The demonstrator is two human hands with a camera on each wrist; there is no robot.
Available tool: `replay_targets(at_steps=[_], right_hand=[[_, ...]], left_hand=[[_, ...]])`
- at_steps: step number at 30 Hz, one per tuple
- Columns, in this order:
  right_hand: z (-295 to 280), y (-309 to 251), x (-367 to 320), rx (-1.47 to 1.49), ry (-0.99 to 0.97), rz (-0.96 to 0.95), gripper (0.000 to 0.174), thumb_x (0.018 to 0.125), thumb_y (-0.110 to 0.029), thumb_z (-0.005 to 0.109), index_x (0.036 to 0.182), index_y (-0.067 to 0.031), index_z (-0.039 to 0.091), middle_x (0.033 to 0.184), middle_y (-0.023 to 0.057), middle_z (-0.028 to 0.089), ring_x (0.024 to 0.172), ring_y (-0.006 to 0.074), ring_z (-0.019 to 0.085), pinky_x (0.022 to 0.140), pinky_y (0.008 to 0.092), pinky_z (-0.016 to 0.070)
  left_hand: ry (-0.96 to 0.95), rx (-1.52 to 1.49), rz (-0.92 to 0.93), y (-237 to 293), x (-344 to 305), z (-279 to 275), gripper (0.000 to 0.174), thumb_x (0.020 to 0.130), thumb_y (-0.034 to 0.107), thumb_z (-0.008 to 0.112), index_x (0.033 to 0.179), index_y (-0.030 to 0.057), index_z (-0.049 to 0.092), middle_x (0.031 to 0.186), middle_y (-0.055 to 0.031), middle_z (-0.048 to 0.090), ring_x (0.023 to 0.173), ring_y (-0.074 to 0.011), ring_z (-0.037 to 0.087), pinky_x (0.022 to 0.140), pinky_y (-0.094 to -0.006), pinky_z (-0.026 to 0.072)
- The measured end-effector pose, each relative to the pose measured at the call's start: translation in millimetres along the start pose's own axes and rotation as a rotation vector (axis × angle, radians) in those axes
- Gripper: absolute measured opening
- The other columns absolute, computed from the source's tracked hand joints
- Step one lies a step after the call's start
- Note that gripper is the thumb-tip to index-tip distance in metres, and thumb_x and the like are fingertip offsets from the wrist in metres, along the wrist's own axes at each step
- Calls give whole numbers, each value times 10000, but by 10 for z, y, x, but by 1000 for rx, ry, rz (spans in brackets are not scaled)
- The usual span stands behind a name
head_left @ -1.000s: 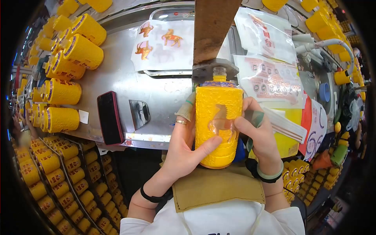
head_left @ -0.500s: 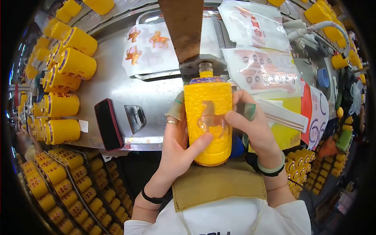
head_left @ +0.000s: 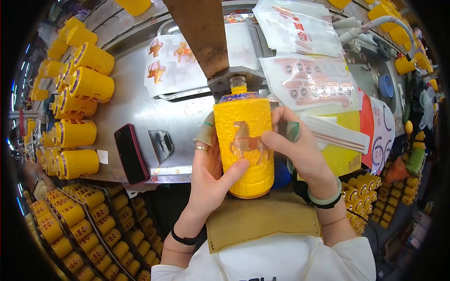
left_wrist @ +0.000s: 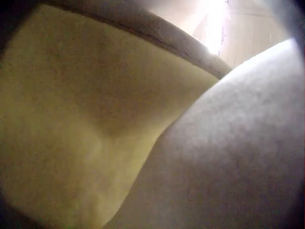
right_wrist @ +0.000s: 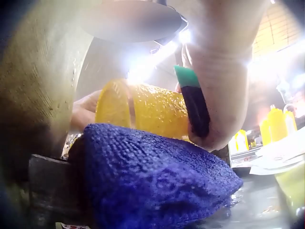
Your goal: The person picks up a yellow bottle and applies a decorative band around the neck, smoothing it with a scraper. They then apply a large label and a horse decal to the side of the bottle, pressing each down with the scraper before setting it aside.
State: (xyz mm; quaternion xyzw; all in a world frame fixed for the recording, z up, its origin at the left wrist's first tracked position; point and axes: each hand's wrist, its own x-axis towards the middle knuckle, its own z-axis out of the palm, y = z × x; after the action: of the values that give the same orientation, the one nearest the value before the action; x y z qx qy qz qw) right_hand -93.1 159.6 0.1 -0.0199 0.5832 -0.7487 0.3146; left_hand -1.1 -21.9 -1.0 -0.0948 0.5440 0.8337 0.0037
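Note:
A yellow embossed bottle [head_left: 243, 182] with a bare glass neck and a patterned blue shoulder is held between both hands, its front facing up. A reddish-brown horse decal [head_left: 243, 140] lies on that front. My left hand [head_left: 206, 173] grips the left side, fingers behind, thumb just below the decal. A pale finger cover and a ring show on it. My right hand [head_left: 300, 150] holds the right side, thumb at the decal's right edge. A green and black flat piece [right_wrist: 194, 102] sits against its palm. The left wrist view shows mostly tan apron [left_wrist: 86, 105].
A wooden post [head_left: 199, 33] with a metal bracket stands right behind the bottle neck. Decal sheets [head_left: 304, 84] lie right; a horse sheet [head_left: 164, 82], phone [head_left: 131, 154] and metal blade [head_left: 161, 145] lie left. A blue cloth [right_wrist: 157, 176] is under the bottle. Yellow bottles [head_left: 93, 84] line the left.
The head view has shifted, so bottle and hands appear farther left and the post leans more. Both hands keep their hold, with the right thumb still at the decal's edge.

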Motion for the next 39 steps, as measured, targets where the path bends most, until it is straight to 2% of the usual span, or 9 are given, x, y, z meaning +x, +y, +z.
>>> replay_targets(at_steps=[13,16,18,21,25,27,32,35,39], right_hand=[[-105,-253,75,11,170,-310,332,966,18,669,1287,-6,587,1106,15,621,956,106,606,881,256,481],[-95,-560,49,-227,160,-550,386,911,53,690,1283,-12,610,1129,43,676,953,167,647,894,295,506],[-90,-799,69,-979,-60,-879,417,875,81,683,1281,-12,645,1131,83,671,988,175,651,870,333,536],[210,-842,119,-1113,-308,-921,441,824,32,747,1255,-29,682,1057,85,693,958,241,657,805,363,539],[287,-770,300,-1279,-238,-925,450,785,-46,784,1229,-69,715,969,78,701,914,279,634,737,393,517],[251,-876,425,-1382,-6,-1174,436,794,-56,788,1224,-75,719,971,87,701,899,281,638,735,391,516],[250,-659,134,-1034,-155,-885,373,822,-7,756,1190,-62,727,960,117,692,863,305,644,770,401,526],[64,-623,140,-1179,141,-914,288,856,29,717,1138,-30,735,957,140,683,877,325,651,765,387,532],[-95,-625,102,-1039,245,-861,229,928,45,650,1140,-1,722,1000,117,689,959,214,668,853,302,517]], left_hand=[[-24,-6,24,-16,12,-10,887,947,6,705,1637,-23,150,1618,-182,352,1506,-289,376,1246,-444,304],[-30,16,61,-36,16,-18,891,947,7,710,1639,-22,149,1623,-183,344,1511,-287,369,1249,-441,297],[-19,11,45,-17,0,-3,893,947,8,712,1639,-21,149,1625,-182,341,1512,-285,367,1249,-439,296],[-7,12,25,6,-8,15,893,948,8,715,1641,-18,151,1629,-181,333,1513,-279,363,1250,-437,295],[-5,-4,8,-22,-22,3,895,950,3,714,1642,-13,148,1636,-179,325,1519,-279,354,1250,-439,297],[5,-8,0,-2,-35,25,903,946,-1,713,1644,-11,141,1641,-181,317,1518,-284,355,1249,-438,300],[83,47,96,-132,-150,37,1062,888,142,841,1649,-12,118,1654,-195,286,1511,-305,363,1245,-450,309],[-14,550,337,-170,-261,-21,1454,595,474,1017,1643,-20,140,1645,-225,264,1489,-373,362,1227,-482,324],[58,1051,436,-162,-307,65,1249,627,388,1014,1580,-17,315,1583,-219,341,1340,-405,461,1134,-451,401]])
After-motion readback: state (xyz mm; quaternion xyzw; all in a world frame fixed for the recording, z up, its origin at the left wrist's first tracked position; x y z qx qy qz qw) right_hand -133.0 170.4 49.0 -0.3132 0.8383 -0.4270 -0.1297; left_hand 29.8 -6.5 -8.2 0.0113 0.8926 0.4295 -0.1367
